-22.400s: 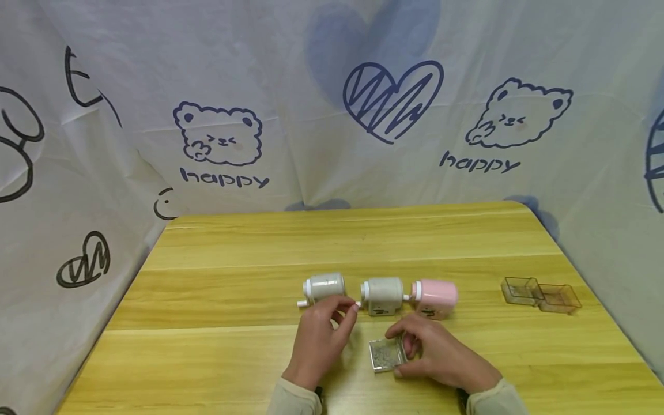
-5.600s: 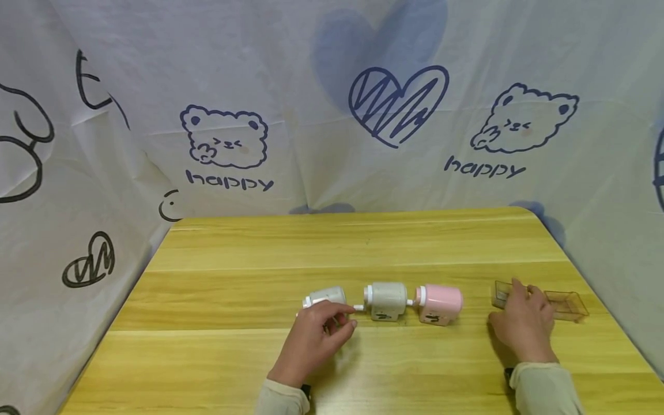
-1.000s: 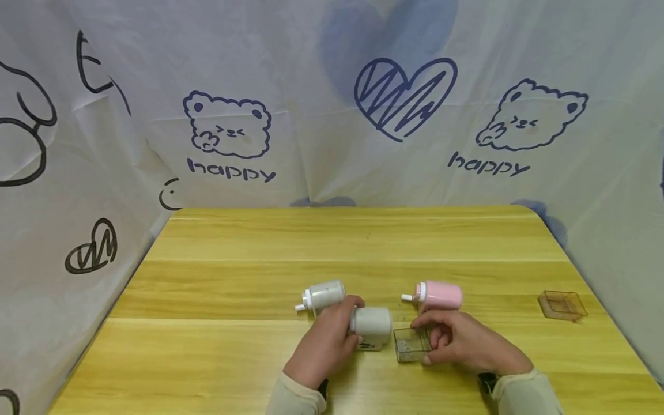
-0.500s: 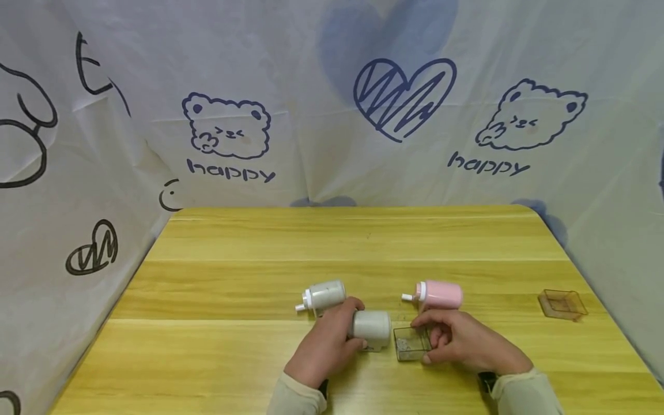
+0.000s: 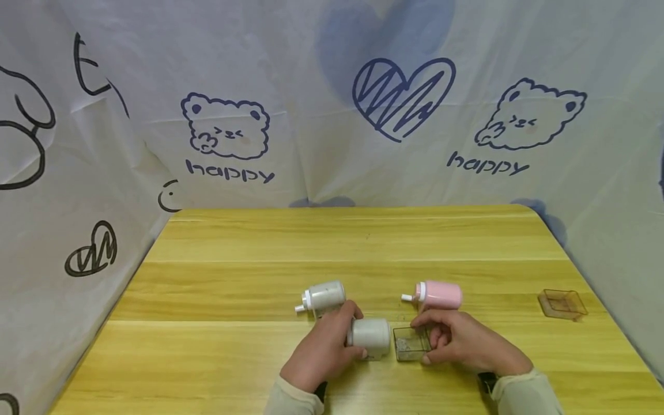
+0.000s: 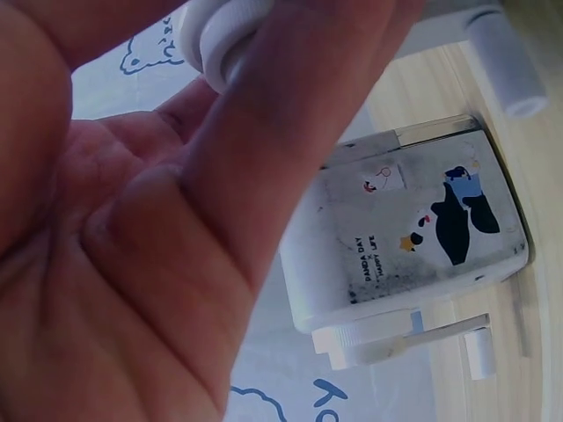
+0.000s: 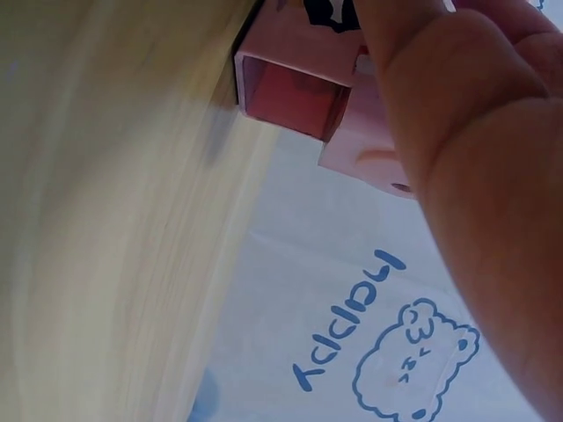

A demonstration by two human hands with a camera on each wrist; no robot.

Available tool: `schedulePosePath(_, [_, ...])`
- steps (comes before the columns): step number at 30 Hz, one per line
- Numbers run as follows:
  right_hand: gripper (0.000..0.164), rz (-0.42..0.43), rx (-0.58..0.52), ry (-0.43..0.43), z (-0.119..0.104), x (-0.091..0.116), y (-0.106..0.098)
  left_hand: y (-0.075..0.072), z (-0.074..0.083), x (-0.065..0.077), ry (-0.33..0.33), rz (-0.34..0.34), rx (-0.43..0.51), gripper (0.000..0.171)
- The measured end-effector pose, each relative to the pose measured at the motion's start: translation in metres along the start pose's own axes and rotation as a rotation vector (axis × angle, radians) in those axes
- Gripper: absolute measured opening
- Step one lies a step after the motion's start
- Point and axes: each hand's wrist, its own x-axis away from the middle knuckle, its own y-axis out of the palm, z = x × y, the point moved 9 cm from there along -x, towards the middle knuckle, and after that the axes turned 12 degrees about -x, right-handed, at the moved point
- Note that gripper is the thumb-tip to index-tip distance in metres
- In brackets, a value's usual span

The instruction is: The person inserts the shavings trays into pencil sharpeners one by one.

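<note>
My left hand (image 5: 323, 349) grips a grey-white hand-crank pencil sharpener (image 5: 370, 334) near the table's front; its white collar shows behind the fingers in the left wrist view. Just right of it, my right hand (image 5: 469, 343) pinches a clear shavings drawer (image 5: 411, 344) by its right side, with some grey shavings inside. The drawer's open top faces up and its left wall is close to the held sharpener. Behind the left hand stands another grey sharpener (image 5: 327, 294) with a panda print. A pink sharpener (image 5: 442, 295) stands behind the right hand; its drawer slot (image 7: 290, 97) gapes in the right wrist view.
A brownish-pink clear drawer (image 5: 562, 305) lies on the wooden table (image 5: 218, 288) near its right edge. White cloth (image 5: 311, 86) with drawn bears and hearts hangs around the back and sides. A few dark specks lie on the table near the pink sharpener.
The clear drawer has come from the right side to the middle in my right hand. My left hand has taken the middle sharpener from the row and just lowered it slightly toward me, tilting it.
</note>
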Motion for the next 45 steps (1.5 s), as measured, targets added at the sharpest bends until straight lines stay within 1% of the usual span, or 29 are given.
schedulePosePath(7, [0.052, 0.0, 0.027, -0.037, -0.005, -0.002, 0.002, 0.0, -0.001, 0.001, -0.014, -0.024, 0.02, 0.047])
schedulePosePath(11, [0.051, 0.012, 0.053, -0.061, -0.007, -0.004, 0.004, -0.001, -0.001, 0.0, -0.004, -0.02, 0.026, 0.047])
schedulePosePath(20, [0.055, 0.045, 0.061, -0.069, -0.009, -0.01, 0.007, -0.001, -0.001, 0.0, 0.026, -0.008, 0.03, 0.044])
schedulePosePath(29, [0.058, 0.082, 0.075, -0.094, -0.012, -0.013, 0.01, -0.001, -0.003, 0.0, 0.026, -0.003, 0.029, 0.045])
schedulePosePath(34, [0.057, 0.078, 0.099, -0.118, -0.013, -0.014, 0.014, -0.001, -0.003, 0.001, 0.021, -0.009, 0.029, 0.045])
schedulePosePath(45, [0.055, 0.083, 0.152, -0.139, -0.018, -0.017, 0.022, 0.0, -0.003, 0.002, 0.025, -0.01, 0.03, 0.045])
